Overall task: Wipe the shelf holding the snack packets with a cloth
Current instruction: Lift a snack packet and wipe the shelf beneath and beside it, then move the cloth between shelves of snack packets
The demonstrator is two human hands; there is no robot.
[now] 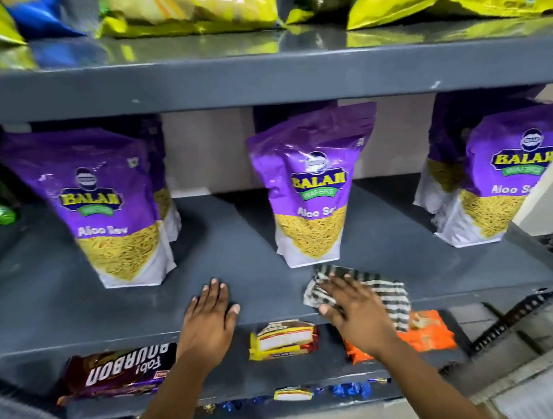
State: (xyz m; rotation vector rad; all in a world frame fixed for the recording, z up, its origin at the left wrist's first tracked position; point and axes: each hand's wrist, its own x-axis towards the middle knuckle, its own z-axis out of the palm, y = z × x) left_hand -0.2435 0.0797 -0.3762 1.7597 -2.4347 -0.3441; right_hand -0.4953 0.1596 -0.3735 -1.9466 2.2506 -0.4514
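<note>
The right hand (pixel 356 314) lies flat on a black-and-white striped cloth (pixel 384 295), fingers spread, pressing it against the front part of the dark grey shelf (pixel 245 243); this grip is a flat-palm press, with no curl around the fabric. The cloth sticks out beyond the fingertips and past the hand's right side, hanging slightly over the shelf edge. Just beyond the fingertips stands the middle purple Balaji Aloo Sev packet (pixel 309 188), upright. The left hand (pixel 209 317) rests open on the bare shelf front, holding nothing, well to the left of the cloth. Beyond it, to its left, another Aloo Sev packet (pixel 106 206) leans. Below the hands, a lower shelf carries a Bourbon biscuit pack (pixel 123 371).
</note>
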